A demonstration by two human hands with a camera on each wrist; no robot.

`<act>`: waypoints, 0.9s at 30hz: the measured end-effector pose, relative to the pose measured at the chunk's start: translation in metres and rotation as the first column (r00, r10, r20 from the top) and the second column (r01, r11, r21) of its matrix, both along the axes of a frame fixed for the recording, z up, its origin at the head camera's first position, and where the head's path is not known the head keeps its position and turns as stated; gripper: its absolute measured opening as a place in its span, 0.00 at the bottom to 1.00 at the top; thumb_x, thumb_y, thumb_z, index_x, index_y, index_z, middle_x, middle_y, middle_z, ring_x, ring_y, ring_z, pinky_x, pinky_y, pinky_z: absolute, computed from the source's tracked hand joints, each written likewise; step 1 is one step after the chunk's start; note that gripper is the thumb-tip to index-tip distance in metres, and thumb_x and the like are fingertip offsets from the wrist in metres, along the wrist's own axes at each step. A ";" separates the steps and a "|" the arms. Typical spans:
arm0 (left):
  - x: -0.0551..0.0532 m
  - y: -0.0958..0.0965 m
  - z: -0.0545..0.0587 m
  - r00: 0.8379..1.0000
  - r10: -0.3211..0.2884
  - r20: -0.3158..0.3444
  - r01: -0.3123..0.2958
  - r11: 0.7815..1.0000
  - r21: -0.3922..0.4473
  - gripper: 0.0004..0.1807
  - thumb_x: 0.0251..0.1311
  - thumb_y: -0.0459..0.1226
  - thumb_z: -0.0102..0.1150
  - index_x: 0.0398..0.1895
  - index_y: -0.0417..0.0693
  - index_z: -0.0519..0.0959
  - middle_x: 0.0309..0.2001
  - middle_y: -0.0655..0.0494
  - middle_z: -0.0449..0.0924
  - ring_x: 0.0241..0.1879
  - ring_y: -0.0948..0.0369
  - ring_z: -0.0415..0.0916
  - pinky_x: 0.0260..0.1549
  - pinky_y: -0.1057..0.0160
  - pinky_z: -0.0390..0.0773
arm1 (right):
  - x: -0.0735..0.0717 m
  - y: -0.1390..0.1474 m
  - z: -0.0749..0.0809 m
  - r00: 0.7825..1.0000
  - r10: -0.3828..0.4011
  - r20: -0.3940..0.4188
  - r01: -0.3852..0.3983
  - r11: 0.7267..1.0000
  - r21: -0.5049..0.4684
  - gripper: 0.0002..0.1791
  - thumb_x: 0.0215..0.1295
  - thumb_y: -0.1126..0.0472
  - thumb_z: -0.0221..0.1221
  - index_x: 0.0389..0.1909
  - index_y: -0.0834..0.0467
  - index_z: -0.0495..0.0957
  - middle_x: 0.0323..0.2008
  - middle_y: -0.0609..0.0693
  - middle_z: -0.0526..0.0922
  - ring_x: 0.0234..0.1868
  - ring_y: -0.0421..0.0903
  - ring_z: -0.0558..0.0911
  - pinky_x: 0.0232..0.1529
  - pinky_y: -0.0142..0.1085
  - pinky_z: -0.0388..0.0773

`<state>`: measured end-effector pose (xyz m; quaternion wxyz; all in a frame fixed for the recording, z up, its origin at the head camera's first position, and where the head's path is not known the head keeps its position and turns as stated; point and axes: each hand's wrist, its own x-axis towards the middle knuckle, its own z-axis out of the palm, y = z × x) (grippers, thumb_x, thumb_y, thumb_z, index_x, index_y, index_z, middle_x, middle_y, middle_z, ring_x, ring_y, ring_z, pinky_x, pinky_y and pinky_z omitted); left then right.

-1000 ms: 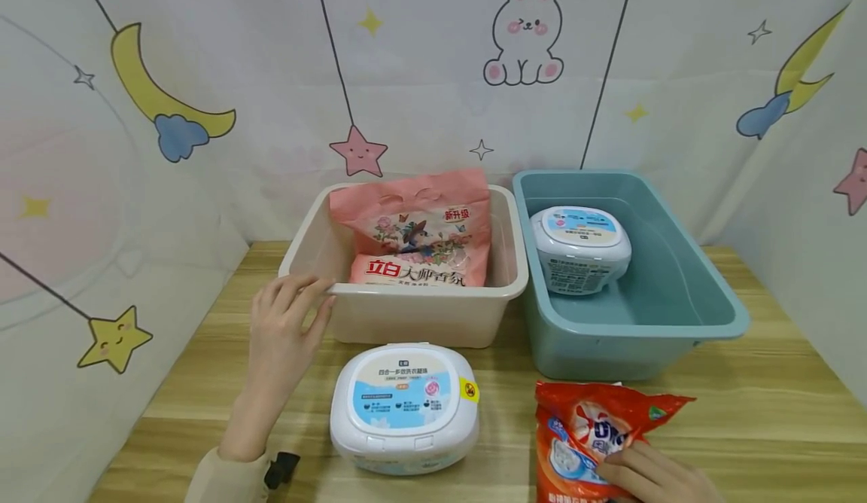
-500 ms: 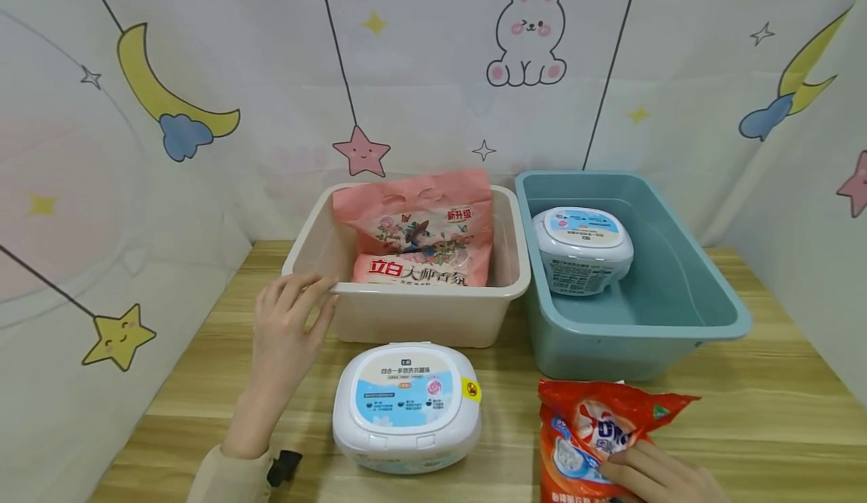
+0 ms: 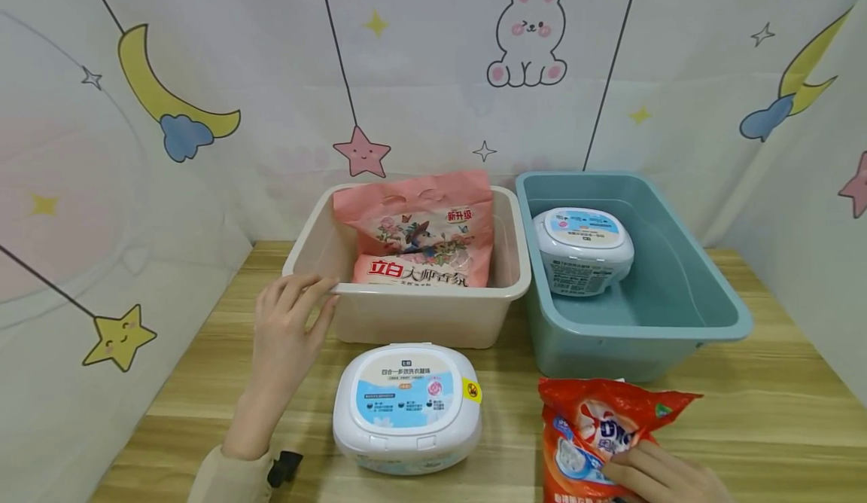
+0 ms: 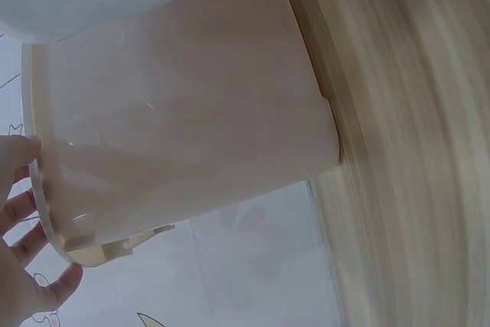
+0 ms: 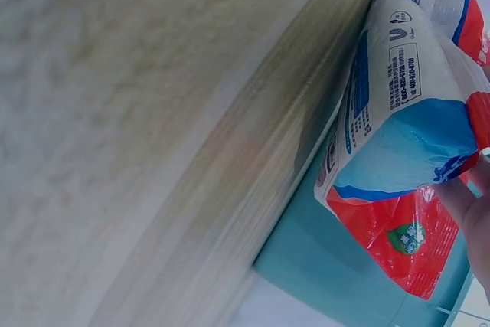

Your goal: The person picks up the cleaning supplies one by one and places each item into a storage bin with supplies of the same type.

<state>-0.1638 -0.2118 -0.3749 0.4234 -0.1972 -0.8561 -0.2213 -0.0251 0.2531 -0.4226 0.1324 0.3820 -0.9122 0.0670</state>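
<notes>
My left hand (image 3: 287,330) grips the front left corner of the cream-white plastic bin (image 3: 420,321), fingers over the rim and thumb below it. The left wrist view shows fingertips along that rim and the bin's wall (image 4: 184,112). At the lower right, my right hand (image 3: 660,474) holds a red bag of laundry detergent (image 3: 579,405) by its side. In the right wrist view the bag's white and blue printed back (image 5: 390,74) faces the camera. A pink detergent bag (image 3: 430,224) leans inside the white bin.
A white tub (image 3: 406,413) with a blue label stands on the wooden table (image 3: 183,413) before the white bin. Right of that bin is a teal bin (image 3: 637,330) with a similar tub (image 3: 582,251) inside. A patterned curtain (image 3: 427,111) hangs behind.
The view shifted slightly early on. My right hand and the red detergent bag have moved very slightly to the right; the left hand stays on the bin's rim.
</notes>
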 end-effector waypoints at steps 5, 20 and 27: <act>0.001 0.001 0.001 1.000 0.001 -0.004 -0.001 1.000 0.006 0.12 0.52 0.32 0.67 0.41 0.41 0.83 0.41 0.44 0.80 0.47 0.45 0.71 0.49 0.42 0.66 | 0.000 -0.001 0.002 1.000 0.002 -0.008 -0.002 1.000 0.005 0.31 0.48 0.26 0.59 0.50 0.37 0.76 0.42 0.32 0.78 0.38 0.30 0.74 0.27 0.21 0.72; 0.001 0.001 0.000 1.000 0.007 -0.013 -0.007 1.000 0.015 0.12 0.52 0.33 0.67 0.42 0.42 0.83 0.41 0.44 0.81 0.47 0.45 0.71 0.50 0.43 0.66 | 0.003 -0.002 0.007 0.999 0.006 -0.042 -0.005 0.999 0.032 0.32 0.47 0.25 0.58 0.50 0.38 0.77 0.41 0.31 0.79 0.38 0.30 0.75 0.27 0.20 0.72; -0.001 0.000 0.000 1.000 0.004 -0.012 -0.004 1.000 0.011 0.12 0.52 0.33 0.68 0.42 0.42 0.83 0.41 0.45 0.81 0.47 0.45 0.72 0.50 0.43 0.66 | 0.003 -0.002 0.009 0.999 0.005 -0.035 -0.003 0.999 0.049 0.32 0.47 0.24 0.57 0.50 0.37 0.76 0.41 0.31 0.78 0.38 0.30 0.75 0.26 0.19 0.72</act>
